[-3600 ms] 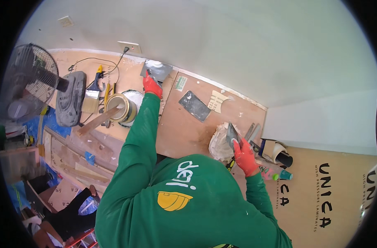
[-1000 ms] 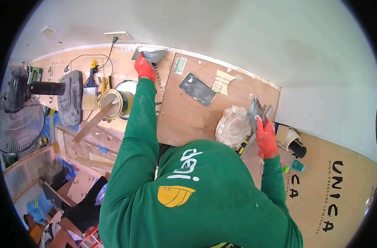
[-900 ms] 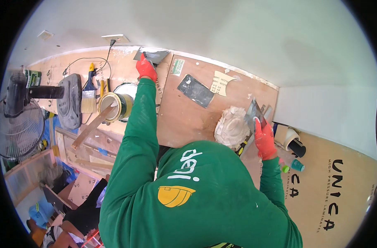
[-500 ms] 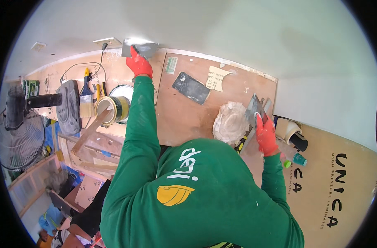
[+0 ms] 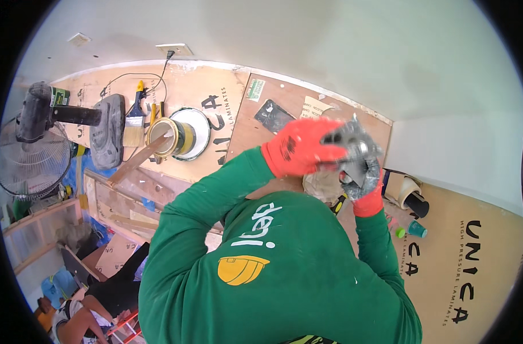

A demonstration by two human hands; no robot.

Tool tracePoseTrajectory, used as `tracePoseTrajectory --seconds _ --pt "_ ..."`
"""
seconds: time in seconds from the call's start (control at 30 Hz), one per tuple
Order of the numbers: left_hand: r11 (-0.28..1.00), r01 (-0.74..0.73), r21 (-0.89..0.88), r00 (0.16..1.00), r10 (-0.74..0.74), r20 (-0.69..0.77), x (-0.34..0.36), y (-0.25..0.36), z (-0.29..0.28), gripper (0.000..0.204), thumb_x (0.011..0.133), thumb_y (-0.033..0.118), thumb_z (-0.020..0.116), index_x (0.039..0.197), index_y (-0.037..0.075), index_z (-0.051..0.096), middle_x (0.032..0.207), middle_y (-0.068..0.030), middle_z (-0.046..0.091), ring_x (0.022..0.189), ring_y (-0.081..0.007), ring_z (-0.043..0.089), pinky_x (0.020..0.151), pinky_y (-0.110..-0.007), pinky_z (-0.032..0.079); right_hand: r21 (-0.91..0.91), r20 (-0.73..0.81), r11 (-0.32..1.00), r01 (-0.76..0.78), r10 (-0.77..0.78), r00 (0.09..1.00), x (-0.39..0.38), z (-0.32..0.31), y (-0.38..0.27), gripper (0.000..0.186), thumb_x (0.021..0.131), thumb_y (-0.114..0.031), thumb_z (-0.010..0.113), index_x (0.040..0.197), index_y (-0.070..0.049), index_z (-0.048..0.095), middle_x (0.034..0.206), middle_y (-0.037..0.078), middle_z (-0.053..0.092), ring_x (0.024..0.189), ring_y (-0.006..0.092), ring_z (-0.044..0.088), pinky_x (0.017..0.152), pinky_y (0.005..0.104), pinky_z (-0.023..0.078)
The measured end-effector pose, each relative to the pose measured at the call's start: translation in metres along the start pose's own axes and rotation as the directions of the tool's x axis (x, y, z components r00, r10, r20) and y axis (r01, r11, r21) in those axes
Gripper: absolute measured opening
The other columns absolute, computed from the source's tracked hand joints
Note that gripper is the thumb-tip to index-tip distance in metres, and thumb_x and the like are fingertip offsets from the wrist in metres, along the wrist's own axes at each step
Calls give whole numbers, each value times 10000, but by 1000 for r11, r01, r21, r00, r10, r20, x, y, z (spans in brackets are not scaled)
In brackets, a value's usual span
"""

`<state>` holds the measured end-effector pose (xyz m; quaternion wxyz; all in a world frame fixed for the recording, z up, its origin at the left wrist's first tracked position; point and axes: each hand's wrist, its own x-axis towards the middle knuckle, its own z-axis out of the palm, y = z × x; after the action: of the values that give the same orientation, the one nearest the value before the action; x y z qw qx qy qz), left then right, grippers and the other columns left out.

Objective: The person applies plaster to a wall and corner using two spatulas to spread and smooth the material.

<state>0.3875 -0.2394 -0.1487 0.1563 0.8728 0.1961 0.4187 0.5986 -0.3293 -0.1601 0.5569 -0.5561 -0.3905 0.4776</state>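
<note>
In front of my chest both gloved hands meet. My left hand, in a red glove with grey fingers, is closed and reaches across to the right; the wide putty knife it held a moment ago is mostly hidden and blurred here. My right hand is closed too, gripping a smaller putty knife whose grey metal blade shows between the two hands. Just below them lies a whitish, crumpled round bundle, partly covered. A dark flat slab and a sheet of sandpaper rest on the brown board beyond my left hand.
At left stand an open can with a wooden stick, a white lid, a paintbrush and a fan. A green cup lies right of my forearm. Another person sits at lower left.
My left hand has come away from the wall at the upper left and moved right and nearer to meet my right hand. The right hand has turned its glove's grey side up.
</note>
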Motion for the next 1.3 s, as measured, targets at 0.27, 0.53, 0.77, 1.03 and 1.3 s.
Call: tracePoseTrajectory --seconds 0.27,0.53,0.77,1.03,1.3 --pt "896 437 83 894 -442 67 -53 -56 -20 355 848 161 641 1202 150 603 1115 -178 626 914 -335 634 741 -366 532 605 -26 754 -257 341 940 15 -12 -50 246 955 -316 545 1065 -102 598 854 73 641 613 169 621 453 272 493" --pt "471 846 -249 129 -635 -762 -148 -234 -61 492 975 383 519 990 -101 606 905 -245 667 814 -340 635 737 -407 477 362 -43 884 -295 332 942 23 -13 -46 222 965 -310 537 1036 -113 613 852 42 614 646 170 609 528 320 513" --pt "451 858 -245 167 -696 -698 -139 -268 -56 462 971 367 522 1076 -75 605 1012 -214 680 912 -332 641 820 -376 478 401 -168 869 -290 381 909 27 -27 -12 212 958 -300 538 1052 -128 618 842 30 601 676 176 621 547 328 532" --pt "586 767 -261 305 -691 -655 -93 -225 9 446 977 191 520 1334 -68 455 1203 -235 587 995 -320 622 881 -367 486 76 -216 995 -69 84 973 27 -45 21 267 948 -259 547 1147 -85 581 941 77 610 757 207 638 576 330 541" --pt "399 853 -337 405 -913 -57 -44 -124 53 351 972 216 512 1264 28 560 1165 -234 579 1094 -337 576 927 -355 464 -419 82 848 326 -322 943 32 -43 7 424 960 -168 568 1321 31 467 1227 133 546 1085 199 575 900 335 495"
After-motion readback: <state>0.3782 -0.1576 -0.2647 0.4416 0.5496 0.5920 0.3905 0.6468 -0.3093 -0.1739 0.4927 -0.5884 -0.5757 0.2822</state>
